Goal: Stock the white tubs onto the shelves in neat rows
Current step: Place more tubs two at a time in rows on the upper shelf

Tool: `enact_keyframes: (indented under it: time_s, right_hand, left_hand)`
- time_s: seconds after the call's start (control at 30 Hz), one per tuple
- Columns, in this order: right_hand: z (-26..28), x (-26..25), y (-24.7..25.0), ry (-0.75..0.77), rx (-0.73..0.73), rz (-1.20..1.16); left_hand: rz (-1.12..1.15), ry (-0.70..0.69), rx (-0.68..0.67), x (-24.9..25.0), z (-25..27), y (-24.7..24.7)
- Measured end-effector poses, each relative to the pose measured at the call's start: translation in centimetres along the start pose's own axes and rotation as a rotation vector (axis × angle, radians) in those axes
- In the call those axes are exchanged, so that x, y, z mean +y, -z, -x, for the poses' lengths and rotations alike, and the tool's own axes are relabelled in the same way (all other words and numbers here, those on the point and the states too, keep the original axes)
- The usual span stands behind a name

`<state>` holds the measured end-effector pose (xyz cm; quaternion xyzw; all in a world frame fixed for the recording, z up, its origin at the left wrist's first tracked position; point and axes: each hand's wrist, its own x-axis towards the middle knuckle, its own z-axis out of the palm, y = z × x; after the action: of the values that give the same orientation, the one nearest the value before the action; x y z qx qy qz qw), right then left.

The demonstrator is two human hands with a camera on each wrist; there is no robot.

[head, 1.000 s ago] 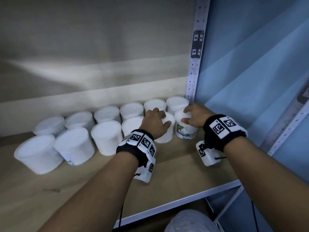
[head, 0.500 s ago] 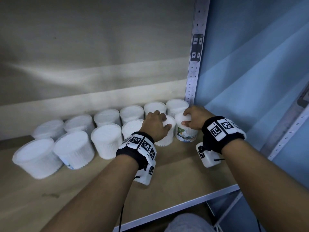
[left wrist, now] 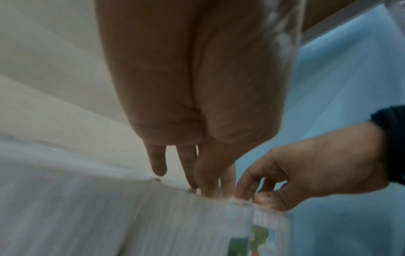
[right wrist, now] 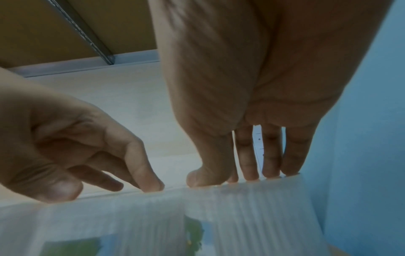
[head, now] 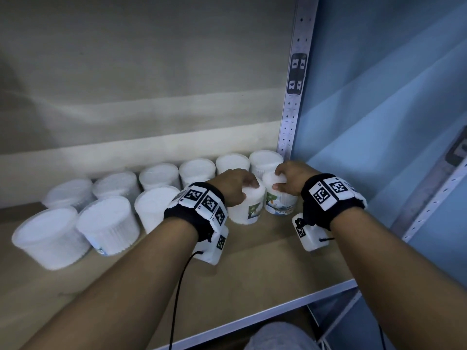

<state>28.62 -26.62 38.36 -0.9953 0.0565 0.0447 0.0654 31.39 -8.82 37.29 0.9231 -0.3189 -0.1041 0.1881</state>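
Observation:
Two rows of white tubs stand on the wooden shelf [head: 265,263]. My left hand [head: 240,188] grips the top of a front-row tub [head: 242,214] with its fingers over the lid and its thumb on the side; a green label faces front. In the left wrist view, the left hand's fingertips [left wrist: 192,183] sit on that tub's [left wrist: 164,225] rim. My right hand [head: 284,176] pinches the lid edge of the rightmost front-row tub [head: 280,204], which also shows a label. The right wrist view shows its fingertips [right wrist: 271,173] on the tub's [right wrist: 252,216] rim.
The back row [head: 197,170] runs along the beige back panel to the perforated metal upright [head: 293,97]. More front-row tubs [head: 108,223] stand to the left. A blue wall [head: 379,122] closes the right side. Bare shelf board lies in front of the tubs.
The tub under my left hand has turned, so its green label now faces front. Both hands stay on the same two tubs.

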Motion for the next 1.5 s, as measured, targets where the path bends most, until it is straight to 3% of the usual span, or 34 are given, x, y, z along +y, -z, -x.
enact_keyframes:
  time_s: [0.13, 0.23, 0.37, 0.6, 1.07, 1.17, 1.27, 1.37, 1.5]
  right_hand:
    - [0.0, 0.1, 0.0, 0.007, 0.002, -0.013]
    - [0.1, 0.1, -0.1, 0.003, 0.002, -0.035]
    - [0.1, 0.2, -0.3, 0.000, 0.012, -0.062]
    - [0.0, 0.3, -0.4, -0.006, 0.016, -0.080]
    - [-0.1, 0.5, -0.6, -0.020, 0.028, -0.103]
    - [-0.1, 0.5, -0.7, -0.019, 0.028, -0.114]
    - [-0.1, 0.5, -0.7, -0.021, 0.030, -0.118]
    - [-0.2, 0.5, -0.8, -0.019, 0.036, -0.118]
    - [-0.1, 0.6, -0.9, -0.016, 0.035, -0.127]
  left_hand:
    - [0.067, -0.006, -0.026, 0.4, 0.1, 0.6]
    - [0.126, 0.019, 0.140, 0.2, -0.1, -0.2]
    - [0.002, 0.122, 0.365, 0.0, -0.8, -2.0]
    - [-0.156, 0.149, 0.308, 0.0, -1.1, -2.6]
    - [0.005, 0.059, 0.092, -0.5, -0.9, -1.5]
    - [0.088, -0.013, 0.235, -0.2, -0.6, -1.4]
    - [0.082, 0.022, 0.427, 0.2, -0.8, -1.7]
    - [0.003, 0.132, 0.434, 0.7, -0.9, -2.1]
    - [-0.098, 0.171, 0.368, 0.3, -0.9, -2.9]
